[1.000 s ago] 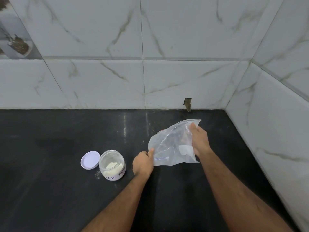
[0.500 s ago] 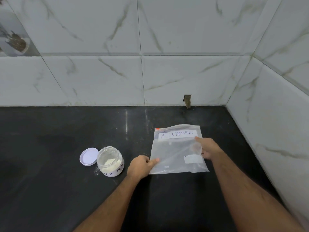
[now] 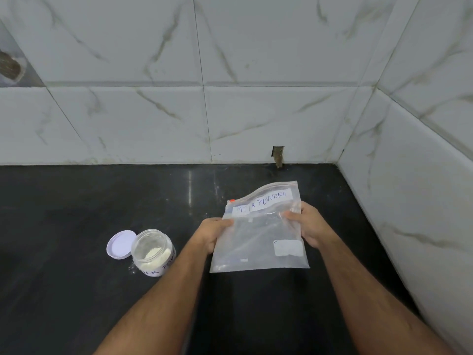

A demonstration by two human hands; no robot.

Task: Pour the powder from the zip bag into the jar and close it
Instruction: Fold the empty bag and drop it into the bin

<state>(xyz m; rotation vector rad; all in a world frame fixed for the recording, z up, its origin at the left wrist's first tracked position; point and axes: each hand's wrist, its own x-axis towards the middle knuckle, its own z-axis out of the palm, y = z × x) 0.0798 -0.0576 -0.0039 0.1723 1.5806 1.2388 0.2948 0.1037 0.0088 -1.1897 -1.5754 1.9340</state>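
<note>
The zip bag sits right of centre in the frame, held by both hands above the dark table. It is clear plastic and looks nearly empty, with a white label reading "MILK POWDER" across its upper edge and a small white patch near its lower right corner. Its zip edge points toward the top of the frame.

The left hand pinches the bag's left edge below the label, thumb on the front face. The right hand pinches the right edge at about the same height, thumb on the front, fingers curled behind.

The jar stands upright on the table, lower left of centre, well apart from the bag. Its mouth is open, white powder fills its lower part, and a handwritten label wraps its base. The lid lies flat on the table, touching or just beside the jar's left side.

White marbled tiles cover the wall behind the table and along the right side of the frame.
</note>
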